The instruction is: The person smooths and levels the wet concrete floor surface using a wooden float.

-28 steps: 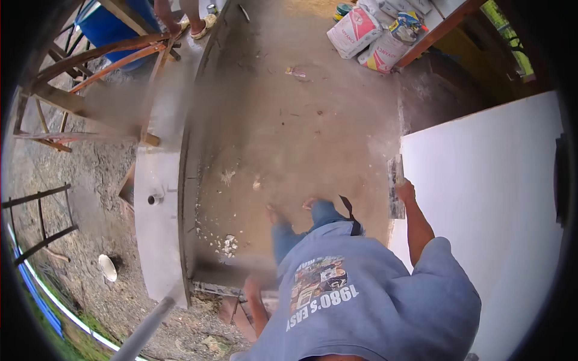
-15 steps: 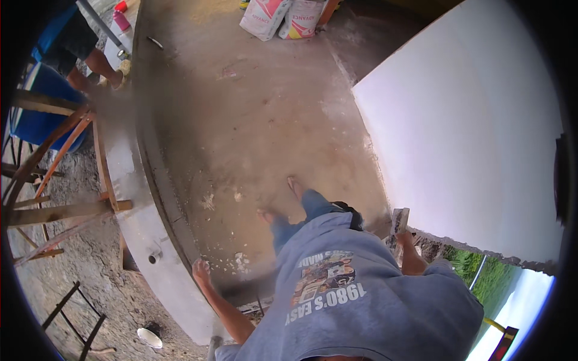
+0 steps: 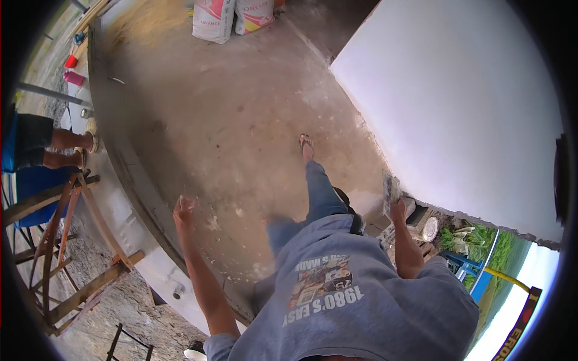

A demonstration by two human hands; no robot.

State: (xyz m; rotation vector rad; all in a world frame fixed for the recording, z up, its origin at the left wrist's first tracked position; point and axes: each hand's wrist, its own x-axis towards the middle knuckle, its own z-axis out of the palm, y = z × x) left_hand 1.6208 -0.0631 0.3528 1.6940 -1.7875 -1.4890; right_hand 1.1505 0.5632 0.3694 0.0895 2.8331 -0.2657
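My right hand (image 3: 398,210) is closed around a flat, rectangular plastering trowel (image 3: 388,188). Its grey plate is smeared and stands out ahead of the fingers, close to the lower corner of the white wall (image 3: 457,108). Out to the left, my left hand (image 3: 184,207) hangs over the floor with its fingers curled in. Pale smears show on these fingers, and I cannot make out what, if anything, lies inside them. Below both hands is the dusty concrete floor (image 3: 241,120), with one sandaled foot stepping forward.
A low concrete ledge (image 3: 135,210) curves along the left, with a pipe stub in it. Beyond it are wooden trestles (image 3: 78,240) and a person's legs (image 3: 63,144) on the ledge. Paper sacks (image 3: 214,21) stand ahead. A round white container (image 3: 430,228) lies right of my arm.
My body has stepped forward and turned right. The left hand has come off the ledge and swung forward over the floor. The trowel, still in my right hand, has moved slightly ahead.
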